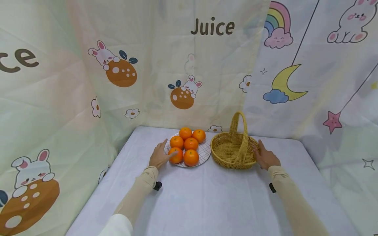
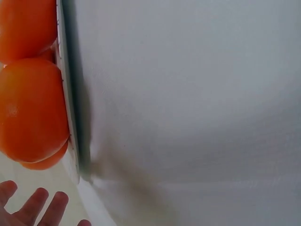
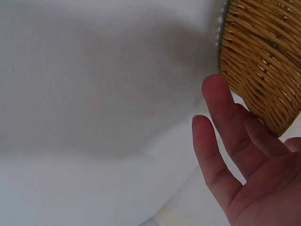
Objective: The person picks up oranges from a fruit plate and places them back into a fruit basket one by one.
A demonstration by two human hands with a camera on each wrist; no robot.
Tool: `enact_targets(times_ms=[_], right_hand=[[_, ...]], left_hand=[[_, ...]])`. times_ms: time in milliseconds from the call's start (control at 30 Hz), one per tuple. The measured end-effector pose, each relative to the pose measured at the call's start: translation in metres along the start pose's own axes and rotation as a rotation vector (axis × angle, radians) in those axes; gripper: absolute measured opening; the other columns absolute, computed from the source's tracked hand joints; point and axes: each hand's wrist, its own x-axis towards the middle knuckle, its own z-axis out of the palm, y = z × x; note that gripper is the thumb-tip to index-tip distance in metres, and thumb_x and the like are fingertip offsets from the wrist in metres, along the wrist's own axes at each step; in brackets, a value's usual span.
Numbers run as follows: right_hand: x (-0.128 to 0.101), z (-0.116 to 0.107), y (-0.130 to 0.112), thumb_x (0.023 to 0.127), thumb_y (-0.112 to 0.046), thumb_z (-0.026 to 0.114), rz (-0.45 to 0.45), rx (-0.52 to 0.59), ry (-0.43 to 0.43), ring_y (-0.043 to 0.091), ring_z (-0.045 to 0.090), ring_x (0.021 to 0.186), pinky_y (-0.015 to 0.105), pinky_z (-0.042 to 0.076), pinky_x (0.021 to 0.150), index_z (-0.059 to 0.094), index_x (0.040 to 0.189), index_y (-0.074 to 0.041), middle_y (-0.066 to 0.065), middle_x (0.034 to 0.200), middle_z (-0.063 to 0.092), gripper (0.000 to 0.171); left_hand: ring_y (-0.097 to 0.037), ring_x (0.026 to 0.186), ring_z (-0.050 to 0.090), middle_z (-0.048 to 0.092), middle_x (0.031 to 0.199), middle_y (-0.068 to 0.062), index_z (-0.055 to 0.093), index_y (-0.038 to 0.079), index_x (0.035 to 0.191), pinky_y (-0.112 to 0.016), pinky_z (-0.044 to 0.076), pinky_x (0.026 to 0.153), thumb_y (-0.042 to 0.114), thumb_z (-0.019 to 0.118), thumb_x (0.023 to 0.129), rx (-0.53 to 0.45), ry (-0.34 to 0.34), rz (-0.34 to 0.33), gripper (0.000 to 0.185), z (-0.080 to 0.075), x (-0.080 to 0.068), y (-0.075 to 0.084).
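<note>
Several oranges [image 1: 191, 144] lie on a round plate [image 1: 204, 153] with a checked pattern. My left hand [image 1: 159, 157] is at the plate's left side, its thumb overlapping the nearest left orange [image 1: 175, 159] in the head view. In the left wrist view, its spread fingers [image 2: 53, 207] show below an orange [image 2: 32, 110]. To the right of the plate stands a woven basket [image 1: 225, 160] with a tall arched handle, and no fruit shows in it. My right hand [image 1: 266, 158] is beside the basket's right wall; in the right wrist view its extended fingers [image 3: 218, 96] come right up to the weave [image 3: 263, 61].
The table [image 1: 203, 203] has a white cover. Behind it and along both sides hang printed curtains [image 1: 156, 59] with rabbits, fruit and a moon. A dark wrist device [image 1: 157, 186] sits under the left sleeve, and another [image 1: 272, 187] under the right.
</note>
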Motion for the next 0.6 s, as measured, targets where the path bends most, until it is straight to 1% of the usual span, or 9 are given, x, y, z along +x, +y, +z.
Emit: enact_targets(times_ms=[67, 167, 233, 333, 433, 500, 600], right_hand=[[0.000, 0.003, 0.000, 0.104, -0.051, 0.020, 0.012, 0.003, -0.012, 0.022, 0.052, 0.046, 0.034, 0.041, 0.041, -0.003, 0.156, -0.006, 0.010, 0.059, 0.057, 0.072], [-0.001, 0.005, 0.000, 0.105, -0.044, 0.022, 0.034, -0.017, -0.013, 0.022, 0.051, 0.047, 0.034, 0.040, 0.042, -0.001, 0.156, -0.006, 0.009, 0.059, 0.054, 0.068], [-0.002, 0.005, 0.001, 0.105, -0.041, 0.022, 0.043, -0.032, -0.011, 0.022, 0.050, 0.048, 0.034, 0.040, 0.042, 0.001, 0.155, -0.004, 0.010, 0.060, 0.053, 0.066], [-0.003, 0.004, 0.000, 0.106, -0.038, 0.025, 0.039, -0.035, -0.002, 0.022, 0.049, 0.048, 0.033, 0.039, 0.042, 0.004, 0.155, -0.003, 0.010, 0.059, 0.052, 0.064], [-0.003, 0.004, -0.002, 0.106, -0.039, 0.024, 0.033, -0.033, 0.001, 0.021, 0.048, 0.048, 0.033, 0.039, 0.042, 0.006, 0.155, -0.002, 0.010, 0.059, 0.051, 0.064], [-0.002, 0.003, -0.003, 0.105, -0.040, 0.022, 0.028, -0.031, -0.003, 0.022, 0.048, 0.048, 0.033, 0.039, 0.043, 0.006, 0.155, -0.002, 0.010, 0.060, 0.052, 0.065], [-0.002, 0.003, -0.002, 0.105, -0.043, 0.021, 0.030, -0.036, -0.014, 0.021, 0.049, 0.049, 0.033, 0.040, 0.043, 0.005, 0.155, -0.002, 0.010, 0.061, 0.053, 0.066]], left_hand=[[-0.036, 0.127, 0.044, 0.044, 0.143, -0.017, 0.032, 0.018, 0.153, -0.057, 0.036, 0.106, 0.082, 0.061, 0.068, 0.013, -0.007, 0.008, 0.110, 0.004, -0.003, -0.001], [-0.034, 0.127, 0.045, 0.045, 0.143, -0.014, 0.034, 0.021, 0.152, -0.056, 0.037, 0.105, 0.079, 0.068, 0.065, 0.020, -0.012, 0.020, 0.110, 0.010, -0.007, 0.000], [-0.035, 0.124, 0.046, 0.047, 0.141, -0.015, 0.039, 0.019, 0.150, -0.057, 0.039, 0.104, 0.075, 0.073, 0.063, -0.002, -0.004, 0.032, 0.109, 0.012, -0.009, 0.000], [-0.032, 0.118, 0.050, 0.053, 0.133, -0.014, 0.049, 0.014, 0.142, -0.053, 0.041, 0.103, 0.070, 0.078, 0.063, -0.025, 0.013, 0.041, 0.101, 0.014, -0.012, 0.001], [-0.029, 0.115, 0.053, 0.057, 0.128, -0.012, 0.054, 0.010, 0.135, -0.049, 0.042, 0.103, 0.068, 0.080, 0.063, -0.042, 0.014, 0.050, 0.095, 0.014, -0.015, 0.001], [-0.029, 0.116, 0.053, 0.058, 0.129, -0.010, 0.054, 0.010, 0.134, -0.048, 0.041, 0.104, 0.066, 0.080, 0.064, -0.047, 0.011, 0.051, 0.094, 0.014, -0.016, 0.002], [-0.029, 0.120, 0.053, 0.058, 0.133, -0.010, 0.054, 0.009, 0.135, -0.047, 0.039, 0.106, 0.062, 0.082, 0.065, -0.081, 0.021, 0.058, 0.092, 0.015, -0.018, 0.005]])
